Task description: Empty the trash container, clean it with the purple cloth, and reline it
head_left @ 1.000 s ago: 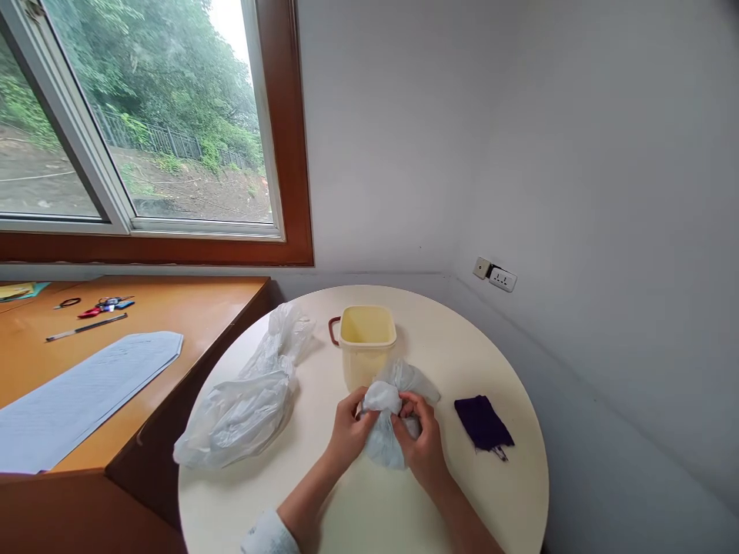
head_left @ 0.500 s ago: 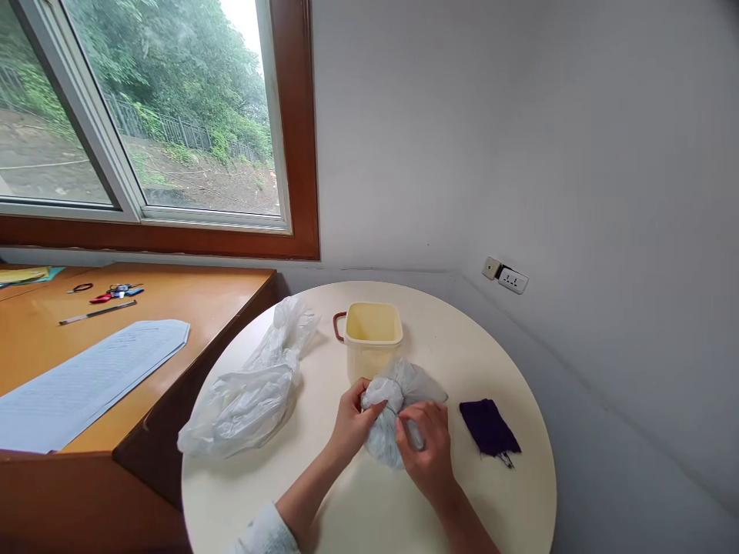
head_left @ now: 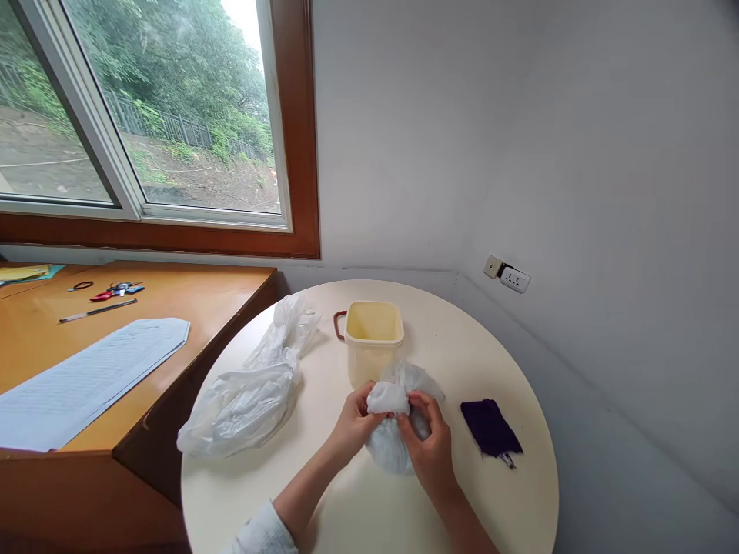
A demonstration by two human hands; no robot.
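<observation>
A white plastic bag (head_left: 390,450), bunched and gathered at its neck, rests on the round table in front of me. My left hand (head_left: 356,423) grips the gathered part from the left, thumb across the front. From the right, my right hand (head_left: 430,442) pinches the same neck with thumb and fingers. What the bag contains is hidden. Just behind it stands a cream square container (head_left: 372,362) with a brown handle on its left, its top uncovered. Another crumpled white plastic bag (head_left: 242,408) lies at the table's left.
A dark purple cloth (head_left: 490,427) lies right of my hands on the round table (head_left: 369,515). On the wooden desk (head_left: 231,288) at left are papers (head_left: 98,377), a pen (head_left: 98,310) and keys (head_left: 121,288). A wall socket (head_left: 516,278) sits behind.
My right hand's fingers have moved up and in to the bag's neck. The gathered top now bulges rounder between both hands.
</observation>
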